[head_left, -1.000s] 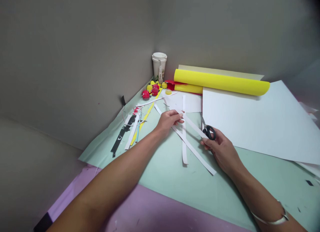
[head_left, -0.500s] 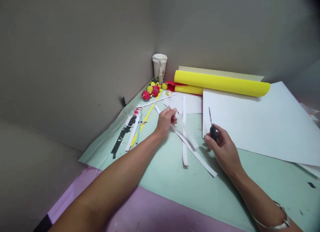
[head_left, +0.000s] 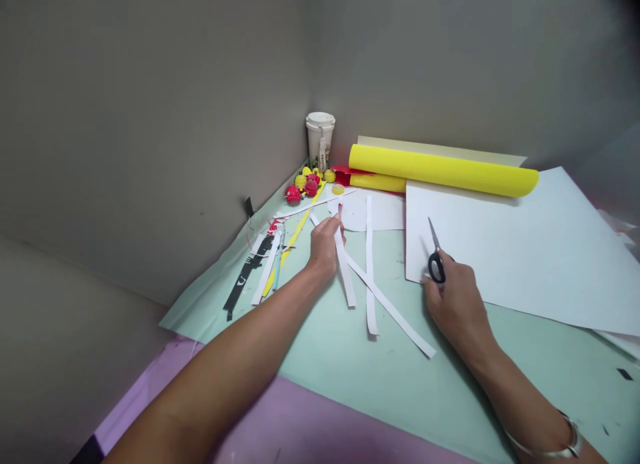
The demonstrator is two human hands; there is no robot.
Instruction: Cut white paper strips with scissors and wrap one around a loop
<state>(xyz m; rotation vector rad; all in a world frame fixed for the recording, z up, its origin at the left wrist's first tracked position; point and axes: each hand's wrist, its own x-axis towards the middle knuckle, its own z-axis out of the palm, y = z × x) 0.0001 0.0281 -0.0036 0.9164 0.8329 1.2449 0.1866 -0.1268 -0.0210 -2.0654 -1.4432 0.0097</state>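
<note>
My left hand (head_left: pixel 325 249) is closed on a white paper strip (head_left: pixel 346 277), which hangs down toward me from between thumb and fingers. A small reddish tip (head_left: pixel 341 209) shows just above the thumb. In my right hand (head_left: pixel 457 294) is a pair of scissors (head_left: pixel 436 264) with black handles, blades pointing up and away, over the corner of a large white sheet (head_left: pixel 520 251). Two more white strips lie crossed between my hands: an upright strip (head_left: pixel 369 264) and a slanting strip (head_left: pixel 400 321).
Left of my left hand lie a black strip (head_left: pixel 243 284) and a yellow strip (head_left: pixel 300 234). Behind are several red and yellow paper balls (head_left: pixel 293 195), a lidded cup (head_left: pixel 320 137), a yellow roll (head_left: pixel 445 167) and a roll of yellow tape (head_left: pixel 338 190). Grey walls meet at the back.
The held strip was blurred and slanted to the right; now it hangs nearly straight. My right hand has moved slightly right and turned, so the scissors' handle loop shows.
</note>
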